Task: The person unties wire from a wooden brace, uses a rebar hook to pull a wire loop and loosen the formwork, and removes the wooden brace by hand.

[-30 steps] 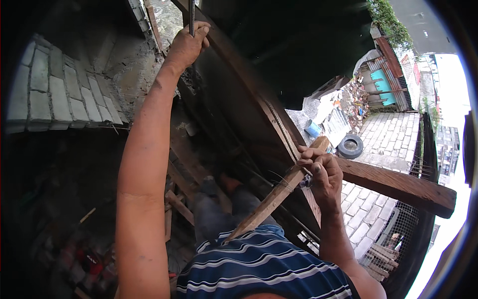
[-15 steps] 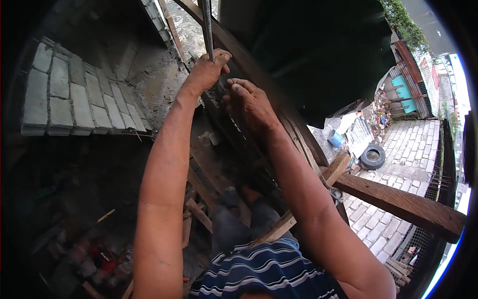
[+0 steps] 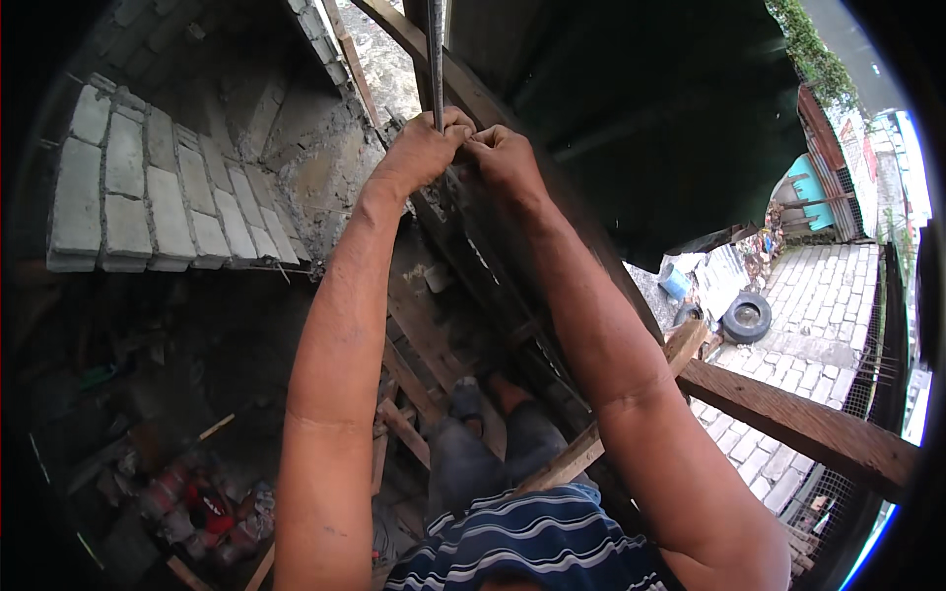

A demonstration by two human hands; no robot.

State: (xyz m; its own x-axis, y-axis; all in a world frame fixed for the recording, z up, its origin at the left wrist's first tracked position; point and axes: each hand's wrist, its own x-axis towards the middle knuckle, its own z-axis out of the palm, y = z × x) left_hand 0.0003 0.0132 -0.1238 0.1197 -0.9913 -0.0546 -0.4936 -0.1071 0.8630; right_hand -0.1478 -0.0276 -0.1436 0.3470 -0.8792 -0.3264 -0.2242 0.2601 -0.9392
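Both my arms stretch forward, the hands close together at the upper middle. My left hand [image 3: 422, 153] is closed around the lower visible part of a thin grey metal rod [image 3: 436, 64], which rises upright out of the fist. My right hand [image 3: 507, 167] is closed in a pinch, its thumb and fingertips meeting the left fingertips just right of the rod. Whatever it pinches is too small or hidden to make out. Behind the hands runs a slanting wooden beam [image 3: 480, 84].
A grey block wall [image 3: 126, 158] stands left, a dark green sheet [image 3: 670, 108] hangs right. A timber [image 3: 798, 419] juts out at lower right; a wooden bar [image 3: 567, 458] crosses by my waist. Below are planks [image 3: 419, 340] under my feet, tires [image 3: 747, 317] and block paving [image 3: 803, 295].
My right hand has moved up and its fingertips now meet the left hand's. In the picture, the rod and left hand sit slightly farther right; the view has shifted a little.
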